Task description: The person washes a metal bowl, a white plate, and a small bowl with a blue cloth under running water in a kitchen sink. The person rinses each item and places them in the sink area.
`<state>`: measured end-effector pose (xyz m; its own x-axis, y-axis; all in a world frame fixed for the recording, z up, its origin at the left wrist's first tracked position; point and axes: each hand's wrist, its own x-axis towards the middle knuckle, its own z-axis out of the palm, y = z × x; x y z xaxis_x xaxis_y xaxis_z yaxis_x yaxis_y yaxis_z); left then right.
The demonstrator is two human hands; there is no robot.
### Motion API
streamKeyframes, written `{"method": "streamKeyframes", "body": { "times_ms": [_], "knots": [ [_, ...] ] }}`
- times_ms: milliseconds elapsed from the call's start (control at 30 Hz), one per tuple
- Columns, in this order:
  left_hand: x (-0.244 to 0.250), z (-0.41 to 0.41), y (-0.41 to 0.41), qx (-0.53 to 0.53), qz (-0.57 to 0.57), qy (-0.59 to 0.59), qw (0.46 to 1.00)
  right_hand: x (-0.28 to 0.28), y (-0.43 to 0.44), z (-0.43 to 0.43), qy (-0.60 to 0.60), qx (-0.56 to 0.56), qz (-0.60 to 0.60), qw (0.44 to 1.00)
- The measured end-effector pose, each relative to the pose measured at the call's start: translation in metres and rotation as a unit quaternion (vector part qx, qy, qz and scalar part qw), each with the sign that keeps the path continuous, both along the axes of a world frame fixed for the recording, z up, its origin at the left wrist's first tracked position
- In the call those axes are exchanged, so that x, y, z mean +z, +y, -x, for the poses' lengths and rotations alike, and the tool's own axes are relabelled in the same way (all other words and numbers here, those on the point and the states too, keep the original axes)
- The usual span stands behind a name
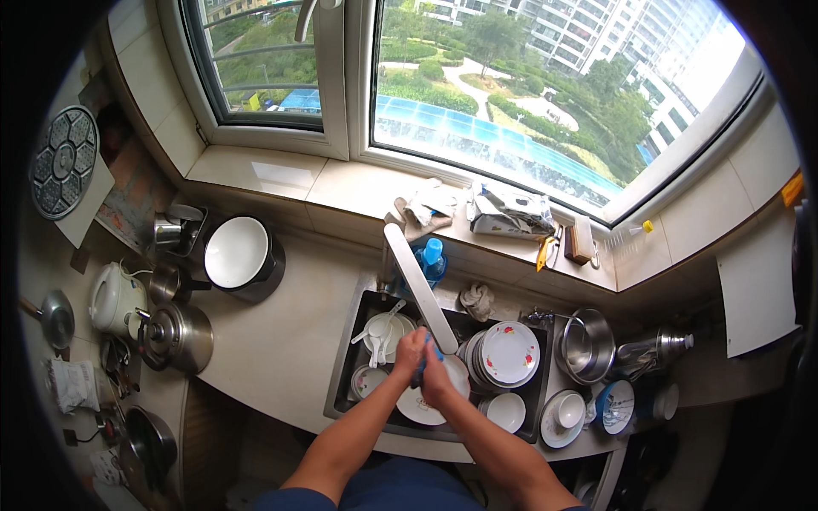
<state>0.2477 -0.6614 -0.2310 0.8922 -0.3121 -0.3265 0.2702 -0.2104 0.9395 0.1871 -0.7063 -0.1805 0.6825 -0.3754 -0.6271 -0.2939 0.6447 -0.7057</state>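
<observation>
My left hand [409,353] and my right hand [436,375] are close together above the sink [344,377], under the end of the long flat faucet spout [418,287]. Both grip a blue and dark cloth or sponge [421,372], mostly hidden by the fingers. Below them lies a large white plate [418,409]. To the left in the sink sit white bowls [396,326] with white soup spoons [379,327] in them, and a patterned bowl [369,381]. On the right stand a stack of flowered plates [509,353] and white bowls [505,412].
A blue-capped bottle [432,262] and a crumpled rag [477,301] stand behind the sink. Steel basins [588,348] and bowls [562,418] are on the right. The counter's left holds a kettle [176,338], a dark pot [255,271] and a rice cooker [115,299].
</observation>
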Motion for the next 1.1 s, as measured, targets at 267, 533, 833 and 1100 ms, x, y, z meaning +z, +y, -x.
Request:
{"method": "streamKeyframes", "body": {
  "times_ms": [267,533,833,1100],
  "knots": [
    [-0.017,-0.003,0.001,0.028,-0.026,-0.098,0.995,-0.03,0.004,-0.012,-0.03,-0.016,-0.094,0.995],
    [0.021,0.023,-0.015,0.013,0.028,-0.185,0.982,-0.032,-0.051,0.003,-0.128,0.025,-0.268,0.955],
    [0.022,0.003,0.003,0.052,-0.164,-0.256,0.951,-0.08,-0.019,-0.023,-0.132,0.005,-0.235,0.963],
    [-0.075,-0.076,0.03,0.216,0.004,0.076,0.973,-0.031,-0.011,-0.028,-0.048,-0.005,-0.103,0.994]
  ]
}}
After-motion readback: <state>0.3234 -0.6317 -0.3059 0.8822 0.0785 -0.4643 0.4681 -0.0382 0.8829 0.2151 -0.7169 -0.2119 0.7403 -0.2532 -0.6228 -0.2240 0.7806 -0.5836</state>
